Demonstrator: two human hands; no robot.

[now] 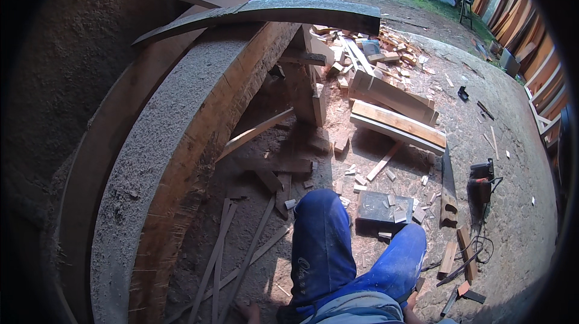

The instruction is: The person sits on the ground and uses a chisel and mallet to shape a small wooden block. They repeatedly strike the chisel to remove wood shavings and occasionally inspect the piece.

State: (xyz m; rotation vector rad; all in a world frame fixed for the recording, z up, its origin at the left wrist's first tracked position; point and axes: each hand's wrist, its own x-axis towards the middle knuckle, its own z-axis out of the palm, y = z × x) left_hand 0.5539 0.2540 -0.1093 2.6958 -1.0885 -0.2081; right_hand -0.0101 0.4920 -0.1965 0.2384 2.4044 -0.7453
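I sit low in blue trousers, knees up. My left hand (249,311) shows only in part at the lower edge, close to thin wooden strips (218,263) on the ground; its fingers are too cut off to read. On the other side, my right hand (411,303) is down beside my hip, mostly hidden by my leg and shirt. A try square (450,301) with a dark blade lies to its right, near two short wood blocks (447,259). In front of my knees sits a dark flat block (384,208) strewn with wood chips.
A thick sawdust-covered beam bench (166,119) runs along my left, a curved board (259,12) across it. Ahead lie planks (398,123) and a heap of offcuts (386,52). At right are a handsaw (448,194) and a corded power tool (480,189).
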